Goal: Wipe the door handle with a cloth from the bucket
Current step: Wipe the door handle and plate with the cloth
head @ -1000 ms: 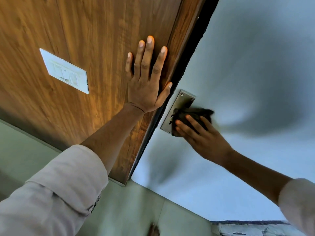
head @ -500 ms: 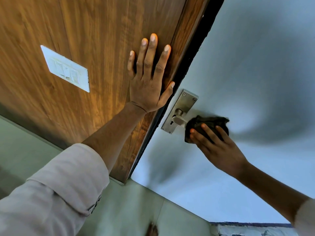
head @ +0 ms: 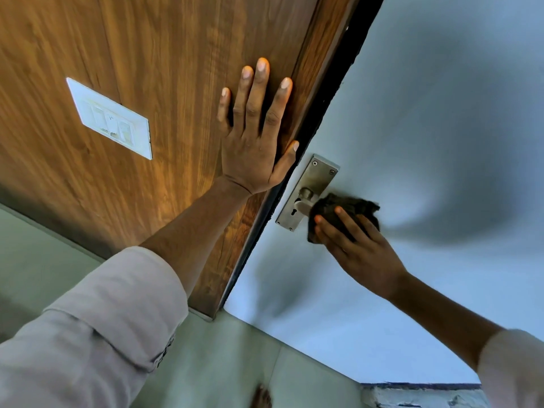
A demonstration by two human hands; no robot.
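At the lower left of the frame my rolled pale sleeve (head: 97, 328) fills the foreground, and my left arm runs up from it to my left hand (head: 253, 145), which lies flat with fingers spread against the brown wooden panel (head: 164, 48) at upper centre; it grips nothing. A white switch plate (head: 110, 119) sits on that panel, upper left. From the lower right my right arm reaches in, and my right hand (head: 360, 248) is closed around a dark cloth (head: 341, 209), pressing it over the door handle (head: 304, 205) just right of centre. Only the lever's inner end shows beside the cloth; the rest is covered. The metal backplate (head: 312, 184) on the pale door (head: 426, 113) is exposed. I judge the wiping is under way: the cloth is fetched and on the lever, while the bucket is out of sight. Whether the handle is clean yet I cannot tell.
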